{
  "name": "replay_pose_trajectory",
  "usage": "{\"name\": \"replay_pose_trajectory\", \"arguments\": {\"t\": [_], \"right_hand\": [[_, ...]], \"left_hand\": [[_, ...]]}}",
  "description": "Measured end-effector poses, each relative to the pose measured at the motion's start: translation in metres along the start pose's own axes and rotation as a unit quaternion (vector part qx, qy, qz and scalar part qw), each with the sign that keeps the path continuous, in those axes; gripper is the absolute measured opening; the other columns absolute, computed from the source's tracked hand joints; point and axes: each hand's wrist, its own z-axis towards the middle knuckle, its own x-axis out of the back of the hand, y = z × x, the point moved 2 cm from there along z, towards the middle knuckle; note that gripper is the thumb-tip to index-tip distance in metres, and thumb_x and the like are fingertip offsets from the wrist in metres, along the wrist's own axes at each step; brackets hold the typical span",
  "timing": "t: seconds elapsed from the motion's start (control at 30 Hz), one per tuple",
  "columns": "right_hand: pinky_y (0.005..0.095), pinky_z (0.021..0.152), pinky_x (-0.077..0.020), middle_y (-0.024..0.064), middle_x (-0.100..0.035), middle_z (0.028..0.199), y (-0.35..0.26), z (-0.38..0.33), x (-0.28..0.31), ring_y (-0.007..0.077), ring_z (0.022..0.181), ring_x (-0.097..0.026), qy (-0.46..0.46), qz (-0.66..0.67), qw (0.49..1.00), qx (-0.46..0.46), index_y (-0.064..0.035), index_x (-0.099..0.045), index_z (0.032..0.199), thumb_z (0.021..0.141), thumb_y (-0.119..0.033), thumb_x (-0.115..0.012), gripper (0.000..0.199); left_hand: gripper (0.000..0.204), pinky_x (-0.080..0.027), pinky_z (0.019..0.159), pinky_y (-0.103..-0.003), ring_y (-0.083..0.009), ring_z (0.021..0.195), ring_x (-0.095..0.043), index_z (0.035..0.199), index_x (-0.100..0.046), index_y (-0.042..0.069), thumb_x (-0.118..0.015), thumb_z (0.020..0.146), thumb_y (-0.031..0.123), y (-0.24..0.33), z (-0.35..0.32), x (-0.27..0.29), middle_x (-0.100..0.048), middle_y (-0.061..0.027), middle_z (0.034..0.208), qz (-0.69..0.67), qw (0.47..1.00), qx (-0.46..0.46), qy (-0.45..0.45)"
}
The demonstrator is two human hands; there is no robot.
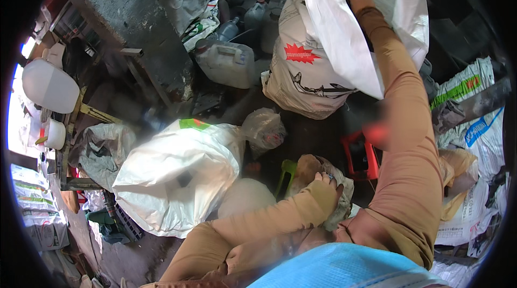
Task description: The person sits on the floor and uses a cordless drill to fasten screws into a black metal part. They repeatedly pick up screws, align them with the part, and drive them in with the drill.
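My right arm stretches far up and forward to a big white woven sack (344, 35) with its mouth spread wide. Within that mouth my right hand (361, 3) lies against the sack's inner side, fingers extended and holding nothing I can see. Closer to me, my left hand (327, 184) curls its fingers over a crumpled, brownish see-through plastic bag (309, 168). Just left of this bag stands a green handle (286, 176). A red plastic item (362, 153) sits between the bag and my right arm, partly blurred.
A bulging white sack (177, 180) stands at the left, beside a knotted clear bag (264, 132). Beyond are a filled printed sack (299, 72) and a translucent jerrycan (226, 63). A dark metal panel (129, 13) rises far left; flattened sacks (468, 126) line the right.
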Motion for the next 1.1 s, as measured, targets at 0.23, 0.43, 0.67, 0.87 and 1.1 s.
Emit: {"name": "replay_pose_trajectory", "arguments": {"t": [0.23,0.43,0.67,0.87,1.1], "right_hand": [[0.0426,0.078,-0.0474,0.0191,-0.061,0.091,0.073,-0.087,0.201,0.0357,0.088,-0.058,0.291,0.098,0.95,-0.052,-0.0021,-0.059,0.098,0.081,-0.011,-0.059,0.02],[0.0362,0.066,-0.0469,0.0106,-0.059,0.083,0.066,-0.293,0.368,0.0289,0.072,-0.058,0.386,0.157,0.909,-0.003,-0.0028,-0.058,0.093,0.074,0.003,-0.07,0.023],[0.0324,0.078,-0.0517,-0.0004,-0.052,0.078,-0.062,-0.483,0.374,0.0144,0.079,-0.052,0.237,0.264,0.898,0.26,-0.0075,-0.06,0.084,0.061,-0.011,-0.066,0.023],[0.032,0.085,-0.047,0.0059,-0.057,0.105,-0.079,-0.559,0.286,0.0209,0.097,-0.055,0.026,0.681,0.694,-0.232,-0.0083,-0.051,0.121,0.084,-0.02,-0.065,0.041],[0.0351,0.078,-0.0511,0.0061,-0.063,0.104,-0.13,-0.607,0.227,0.0173,0.094,-0.062,-0.179,0.88,0.119,-0.424,-0.008,-0.052,0.122,0.091,-0.02,-0.058,0.034]], "left_hand": [[0.055,-0.043,0.084,-0.035,-0.0269,0.099,-0.058,0.119,-0.055,0.002,-0.068,0.073,0.029,-0.008,0.003,0.015,-0.061,-0.0132,0.108,-0.001,0.997,-0.014,0.082],[0.071,-0.052,0.079,-0.043,-0.0311,0.093,-0.063,0.127,-0.047,-0.002,-0.045,0.089,0.058,-0.033,0.005,0.077,-0.064,-0.0162,0.107,-0.709,0.678,0.012,0.193],[0.055,-0.047,0.09,-0.036,-0.0277,0.1,-0.06,0.119,-0.052,-0.005,-0.051,0.089,0.041,-0.035,-0.052,0.062,-0.061,-0.0161,0.112,-0.866,0.482,0.074,0.106],[0.034,-0.051,0.08,-0.031,-0.0194,0.088,-0.065,0.116,-0.057,0.001,-0.063,0.084,0.013,-0.013,-0.085,0.038,-0.065,-0.0092,0.103,-0.774,0.594,0.18,0.127],[0.034,-0.053,0.076,-0.034,-0.0225,0.084,-0.065,0.11,-0.058,0.002,-0.062,0.088,0.027,-0.025,-0.052,-0.028,-0.066,-0.0094,0.096,-0.745,0.615,0.234,0.109]]}}
